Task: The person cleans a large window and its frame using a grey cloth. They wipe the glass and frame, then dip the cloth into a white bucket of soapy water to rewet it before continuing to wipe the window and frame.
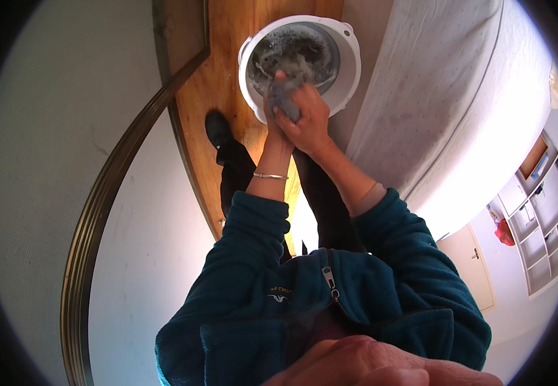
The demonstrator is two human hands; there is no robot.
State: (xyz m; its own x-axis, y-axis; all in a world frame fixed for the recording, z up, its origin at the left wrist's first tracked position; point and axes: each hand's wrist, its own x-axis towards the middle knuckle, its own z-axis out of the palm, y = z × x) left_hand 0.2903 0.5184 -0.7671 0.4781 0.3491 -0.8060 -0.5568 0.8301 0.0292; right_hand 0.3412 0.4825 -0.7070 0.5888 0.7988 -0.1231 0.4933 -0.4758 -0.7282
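A wet grey cloth [285,99] is bunched between my two hands above the near rim of a white plastic bucket [351,82]. My left hand [272,103] grips it from the left, largely hidden by the cloth and the other hand. On the right side, my right hand [310,116] curls its fingers around the same cloth. Foamy, greyish water [298,48] fills part of the bucket, with suds at its surface. A thin bracelet [270,176] circles my left wrist.
The bucket stands on a wooden floor [231,82]. To the right rises a bed or mattress side [404,91] in pale fabric. A wall with a dark moulded trim [115,144] borders the left. My shoe [218,128] is left of the bucket; shelves [534,227] stand far right.
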